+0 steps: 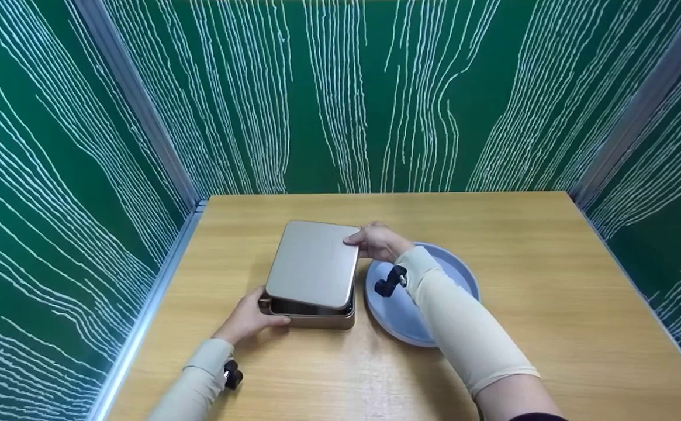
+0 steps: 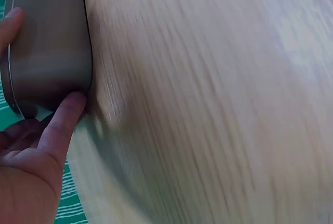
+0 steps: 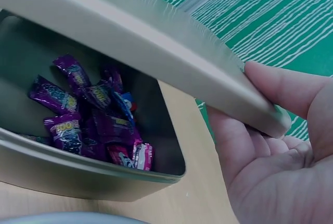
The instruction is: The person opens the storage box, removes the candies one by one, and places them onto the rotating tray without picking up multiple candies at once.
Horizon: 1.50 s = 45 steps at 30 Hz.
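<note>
A rectangular metal tin (image 1: 322, 321) sits on the table, with several purple-wrapped candies (image 3: 93, 109) inside it in the right wrist view. Its silvery lid (image 1: 314, 263) is raised and tilted over the tin, partly covering the opening. My right hand (image 1: 380, 241) pinches the lid's far right corner, thumb on top and fingers beneath. My left hand (image 1: 249, 318) grips the tin's near left corner, thumb along the front wall. In the left wrist view, fingers (image 2: 62, 125) touch the tin's lower corner.
A round light-blue plate (image 1: 396, 324) lies right of the tin, partly under my right forearm. The wooden table (image 1: 521, 245) is bounded by green panels (image 1: 328, 99) with white wavy lines. Metal posts (image 1: 135, 99) stand at the back corners.
</note>
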Motion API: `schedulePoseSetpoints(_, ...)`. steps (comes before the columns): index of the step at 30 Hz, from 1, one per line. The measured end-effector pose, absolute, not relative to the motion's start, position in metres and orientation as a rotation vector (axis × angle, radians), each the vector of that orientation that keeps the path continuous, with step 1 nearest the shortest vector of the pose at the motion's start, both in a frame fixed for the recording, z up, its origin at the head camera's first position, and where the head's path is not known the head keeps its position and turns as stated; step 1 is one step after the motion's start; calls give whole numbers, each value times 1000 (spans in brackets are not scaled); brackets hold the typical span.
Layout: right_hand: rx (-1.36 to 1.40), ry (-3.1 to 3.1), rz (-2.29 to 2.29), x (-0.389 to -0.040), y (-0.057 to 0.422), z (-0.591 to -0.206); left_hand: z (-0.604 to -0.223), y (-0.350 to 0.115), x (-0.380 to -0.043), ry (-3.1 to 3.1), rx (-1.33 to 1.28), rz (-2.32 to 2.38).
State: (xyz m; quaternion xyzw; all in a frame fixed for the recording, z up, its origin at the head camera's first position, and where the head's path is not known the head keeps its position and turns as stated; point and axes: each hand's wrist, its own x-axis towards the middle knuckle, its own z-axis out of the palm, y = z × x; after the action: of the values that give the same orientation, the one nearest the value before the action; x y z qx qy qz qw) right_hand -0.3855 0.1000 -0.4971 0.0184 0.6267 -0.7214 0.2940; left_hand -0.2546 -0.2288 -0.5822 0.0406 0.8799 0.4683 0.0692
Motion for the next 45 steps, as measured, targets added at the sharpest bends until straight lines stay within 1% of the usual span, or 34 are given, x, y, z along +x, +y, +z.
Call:
schedulePoseSetpoints(6,50,1626,-2015,-388,109,-492,-578,-229,-258,2627,77,1408)
schedulePoseSetpoints(12,130,1608,-2152,-387,118,-489,-577,-227,-262,2555,72,1555)
schedulePoseSetpoints(19,210,1569,-2282,-385,137,-490,-577,-224,-267,2654,19,1517)
schedulePoseSetpoints(38,377,1512,-2549,-377,219,-490,-571,-218,-270,2562,-39,1529)
schedulePoseSetpoints(45,493,1446,-2630,-368,251,-486,-569,-218,-270,2589,-36,1514)
